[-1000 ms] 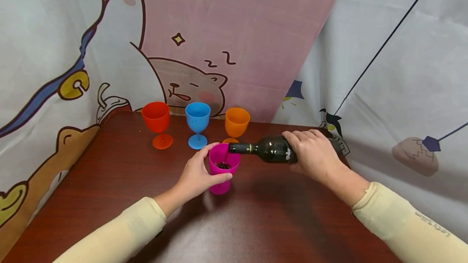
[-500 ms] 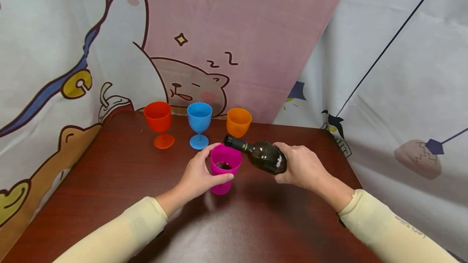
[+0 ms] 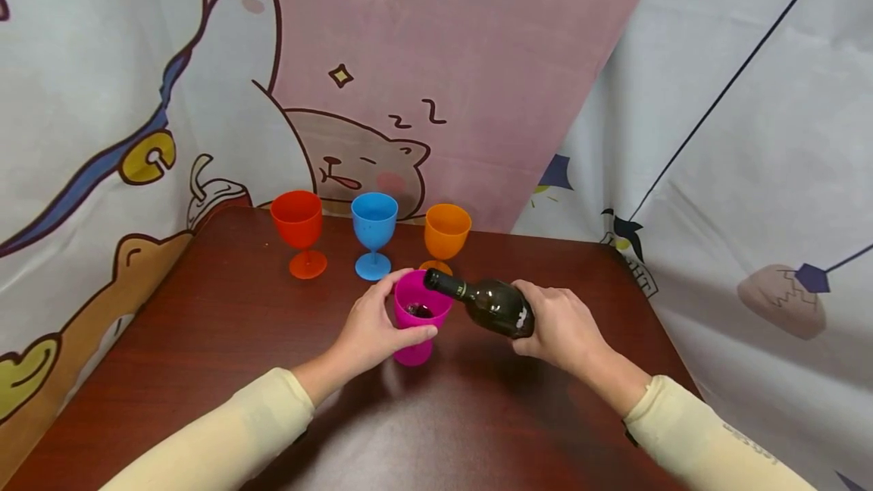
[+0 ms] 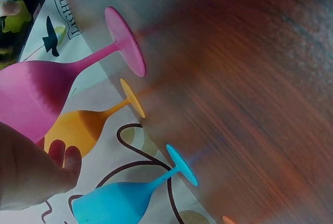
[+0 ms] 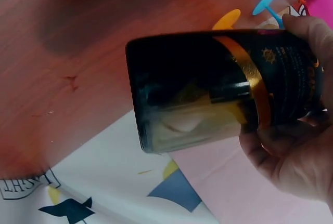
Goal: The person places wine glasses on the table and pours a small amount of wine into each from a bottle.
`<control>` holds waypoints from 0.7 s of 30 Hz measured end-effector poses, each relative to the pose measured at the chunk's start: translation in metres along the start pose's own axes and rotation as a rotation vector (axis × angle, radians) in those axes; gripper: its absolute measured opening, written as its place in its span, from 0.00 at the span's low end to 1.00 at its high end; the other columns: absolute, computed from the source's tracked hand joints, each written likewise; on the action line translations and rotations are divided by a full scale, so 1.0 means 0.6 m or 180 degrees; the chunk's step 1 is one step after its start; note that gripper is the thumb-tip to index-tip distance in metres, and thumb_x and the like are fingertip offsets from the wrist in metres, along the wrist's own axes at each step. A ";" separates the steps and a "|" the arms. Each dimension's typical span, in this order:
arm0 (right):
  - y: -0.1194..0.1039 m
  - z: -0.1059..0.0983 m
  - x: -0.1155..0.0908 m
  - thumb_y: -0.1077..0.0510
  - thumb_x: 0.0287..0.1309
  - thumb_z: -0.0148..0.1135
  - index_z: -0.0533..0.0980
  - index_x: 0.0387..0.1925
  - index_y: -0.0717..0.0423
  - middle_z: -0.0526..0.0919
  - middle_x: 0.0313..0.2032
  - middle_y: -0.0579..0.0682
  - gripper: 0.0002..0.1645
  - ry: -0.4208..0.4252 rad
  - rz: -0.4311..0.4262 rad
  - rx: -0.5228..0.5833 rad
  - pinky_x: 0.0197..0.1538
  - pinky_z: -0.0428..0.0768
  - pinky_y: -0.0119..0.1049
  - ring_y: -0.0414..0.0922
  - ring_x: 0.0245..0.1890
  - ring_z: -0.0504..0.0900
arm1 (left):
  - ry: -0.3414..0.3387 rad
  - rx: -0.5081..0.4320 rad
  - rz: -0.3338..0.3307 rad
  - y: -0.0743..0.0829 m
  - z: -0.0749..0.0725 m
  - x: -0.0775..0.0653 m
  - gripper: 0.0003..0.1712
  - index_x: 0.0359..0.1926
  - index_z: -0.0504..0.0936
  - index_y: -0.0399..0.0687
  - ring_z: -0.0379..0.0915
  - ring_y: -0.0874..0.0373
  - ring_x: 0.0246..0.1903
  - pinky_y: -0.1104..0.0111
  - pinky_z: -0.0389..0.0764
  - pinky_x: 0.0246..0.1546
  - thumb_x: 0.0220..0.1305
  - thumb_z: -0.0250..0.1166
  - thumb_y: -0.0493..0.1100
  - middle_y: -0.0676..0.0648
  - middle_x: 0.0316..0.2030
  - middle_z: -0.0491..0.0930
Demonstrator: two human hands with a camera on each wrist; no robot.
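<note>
My left hand (image 3: 371, 328) holds a magenta plastic goblet (image 3: 414, 354) by its bowl, thumb on the near side and fingers round the far side. Dark liquid (image 3: 419, 311) shows inside it. My right hand (image 3: 562, 328) grips a dark glass wine bottle (image 3: 494, 308) round its body. The bottle leans left with its neck raised, and its mouth overlaps the goblet's rim in the head view. No stream shows at the mouth. The right wrist view shows the bottle's base end (image 5: 171, 89) with a gold band. In the left wrist view the goblet's foot (image 4: 126, 42) is exposed below my hand.
Along the back of the brown table (image 3: 239, 339) stand a red goblet (image 3: 298, 222), a blue goblet (image 3: 374, 226) and an orange goblet (image 3: 446, 233). The orange one is closest behind the magenta goblet. A printed cloth (image 3: 491, 82) hangs behind and beside the table.
A second ago the bottle lay nearly level with a stream running into the goblet. Its neck has since tipped up, then dipped slightly; the stream is gone. My left hand keeps its hold.
</note>
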State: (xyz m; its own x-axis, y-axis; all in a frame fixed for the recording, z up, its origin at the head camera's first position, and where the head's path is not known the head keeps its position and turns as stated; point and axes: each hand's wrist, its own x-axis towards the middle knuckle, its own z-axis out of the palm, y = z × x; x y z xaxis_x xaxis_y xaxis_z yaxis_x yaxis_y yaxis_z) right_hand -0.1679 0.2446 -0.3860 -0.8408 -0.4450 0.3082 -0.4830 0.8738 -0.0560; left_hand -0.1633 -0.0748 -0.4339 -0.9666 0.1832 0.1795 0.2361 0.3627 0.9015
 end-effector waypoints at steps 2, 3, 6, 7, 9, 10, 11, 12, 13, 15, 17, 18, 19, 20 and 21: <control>0.003 0.003 -0.005 0.50 0.30 0.89 0.78 0.59 0.55 0.91 0.39 0.51 0.49 0.0059 0.0019 -0.0046 0.51 0.86 0.54 0.49 0.37 0.88 | 0.0005 -0.0002 0.0009 0.000 0.000 0.000 0.54 0.75 0.69 0.64 0.76 0.54 0.64 0.50 0.88 0.57 0.49 0.87 0.56 0.55 0.64 0.80; 0.005 0.004 -0.007 0.51 0.29 0.89 0.78 0.59 0.55 0.92 0.40 0.51 0.49 0.0088 0.0028 -0.0065 0.51 0.85 0.55 0.50 0.38 0.89 | 0.0008 0.0004 0.0011 0.000 0.000 0.000 0.54 0.75 0.70 0.64 0.76 0.55 0.64 0.50 0.87 0.58 0.49 0.87 0.56 0.56 0.64 0.81; 0.011 0.008 -0.016 0.51 0.28 0.90 0.78 0.59 0.55 0.91 0.42 0.52 0.51 0.0168 0.0042 -0.0122 0.52 0.85 0.55 0.52 0.40 0.89 | 0.0014 0.0022 0.0012 0.000 0.000 0.000 0.55 0.75 0.70 0.64 0.75 0.55 0.64 0.51 0.87 0.58 0.49 0.88 0.56 0.56 0.64 0.81; 0.014 0.010 -0.018 0.51 0.27 0.90 0.77 0.59 0.55 0.91 0.43 0.53 0.51 0.0197 0.0044 -0.0143 0.52 0.85 0.55 0.52 0.41 0.89 | 0.0015 0.0023 0.0010 0.000 0.000 0.000 0.55 0.75 0.70 0.64 0.75 0.56 0.64 0.51 0.87 0.57 0.49 0.88 0.56 0.56 0.63 0.81; 0.019 0.015 -0.025 0.52 0.26 0.92 0.77 0.60 0.56 0.91 0.43 0.54 0.52 0.0279 0.0039 -0.0181 0.52 0.85 0.56 0.54 0.42 0.89 | 0.0014 0.0016 0.0010 0.000 0.001 0.000 0.55 0.75 0.70 0.63 0.75 0.56 0.64 0.52 0.88 0.57 0.49 0.88 0.56 0.56 0.64 0.80; 0.021 0.017 -0.029 0.52 0.26 0.92 0.77 0.60 0.56 0.91 0.43 0.54 0.53 0.0320 0.0036 -0.0209 0.52 0.85 0.55 0.54 0.43 0.89 | 0.0014 0.0011 0.0007 0.000 0.001 -0.001 0.55 0.75 0.69 0.64 0.75 0.56 0.64 0.53 0.88 0.57 0.49 0.87 0.56 0.56 0.64 0.80; 0.024 0.019 -0.032 0.52 0.25 0.93 0.77 0.60 0.57 0.91 0.44 0.55 0.54 0.0367 0.0027 -0.0239 0.52 0.85 0.56 0.55 0.43 0.89 | 0.0012 0.0002 0.0001 0.001 0.001 -0.001 0.55 0.75 0.69 0.64 0.75 0.55 0.64 0.53 0.88 0.56 0.49 0.87 0.56 0.56 0.64 0.80; 0.027 0.021 -0.036 0.52 0.24 0.93 0.77 0.60 0.58 0.91 0.44 0.56 0.54 0.0402 0.0034 -0.0263 0.52 0.85 0.57 0.56 0.43 0.89 | 0.0010 -0.0008 -0.0002 0.001 0.001 -0.001 0.55 0.75 0.69 0.64 0.75 0.55 0.64 0.53 0.88 0.56 0.49 0.87 0.56 0.56 0.64 0.80; 0.030 0.022 -0.040 0.52 0.24 0.94 0.77 0.60 0.58 0.91 0.45 0.56 0.55 0.0426 0.0042 -0.0288 0.52 0.85 0.57 0.57 0.44 0.89 | 0.0010 -0.0019 -0.0005 0.001 0.001 -0.001 0.55 0.75 0.69 0.63 0.75 0.55 0.64 0.53 0.88 0.56 0.49 0.87 0.56 0.56 0.64 0.80; 0.035 0.025 -0.047 0.52 0.24 0.94 0.77 0.60 0.59 0.90 0.46 0.57 0.56 0.0449 0.0079 -0.0305 0.52 0.85 0.58 0.58 0.44 0.89 | 0.0009 -0.0026 -0.0016 0.001 0.001 -0.002 0.55 0.75 0.69 0.64 0.75 0.55 0.65 0.54 0.89 0.56 0.49 0.87 0.56 0.55 0.64 0.79; 0.041 0.029 -0.054 0.52 0.25 0.94 0.77 0.61 0.59 0.91 0.47 0.58 0.55 0.0420 0.0151 -0.0274 0.53 0.85 0.59 0.59 0.44 0.89 | 0.0012 -0.0023 -0.0014 0.001 0.001 -0.001 0.55 0.75 0.69 0.63 0.75 0.55 0.65 0.55 0.89 0.55 0.50 0.87 0.56 0.55 0.65 0.79; 0.043 0.031 -0.057 0.51 0.25 0.94 0.77 0.61 0.58 0.91 0.46 0.57 0.55 0.0391 0.0212 -0.0224 0.51 0.85 0.59 0.59 0.43 0.89 | 0.0016 -0.0017 -0.0012 0.000 0.001 -0.001 0.55 0.75 0.69 0.63 0.75 0.55 0.64 0.55 0.89 0.56 0.50 0.87 0.56 0.55 0.65 0.79; 0.046 0.033 -0.060 0.51 0.26 0.93 0.77 0.61 0.56 0.91 0.45 0.57 0.54 0.0358 0.0269 -0.0167 0.50 0.86 0.59 0.58 0.42 0.89 | 0.0018 -0.0012 -0.0012 0.000 0.001 -0.001 0.55 0.75 0.69 0.63 0.75 0.55 0.64 0.55 0.89 0.56 0.50 0.87 0.56 0.55 0.65 0.79; 0.048 0.035 -0.063 0.51 0.27 0.93 0.78 0.61 0.55 0.91 0.44 0.57 0.53 0.0318 0.0335 -0.0094 0.48 0.86 0.59 0.58 0.41 0.90 | 0.0020 -0.0009 -0.0016 0.000 0.001 -0.001 0.55 0.75 0.69 0.63 0.75 0.55 0.65 0.55 0.88 0.56 0.50 0.87 0.56 0.55 0.65 0.79; 0.048 0.036 -0.067 0.50 0.28 0.92 0.78 0.61 0.54 0.91 0.43 0.57 0.53 0.0279 0.0412 -0.0029 0.46 0.86 0.59 0.58 0.40 0.90 | 0.0023 -0.0009 -0.0016 0.000 0.002 -0.002 0.55 0.76 0.69 0.63 0.75 0.55 0.65 0.54 0.88 0.56 0.50 0.87 0.56 0.55 0.65 0.79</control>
State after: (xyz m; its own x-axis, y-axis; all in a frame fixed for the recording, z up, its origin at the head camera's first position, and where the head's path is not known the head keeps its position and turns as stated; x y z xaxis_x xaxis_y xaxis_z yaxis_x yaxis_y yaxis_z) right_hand -0.1536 0.2835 -0.4208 -0.8711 -0.3101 0.3808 -0.3694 0.9247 -0.0920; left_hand -0.1623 -0.0742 -0.4344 -0.9685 0.1746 0.1777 0.2309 0.3610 0.9035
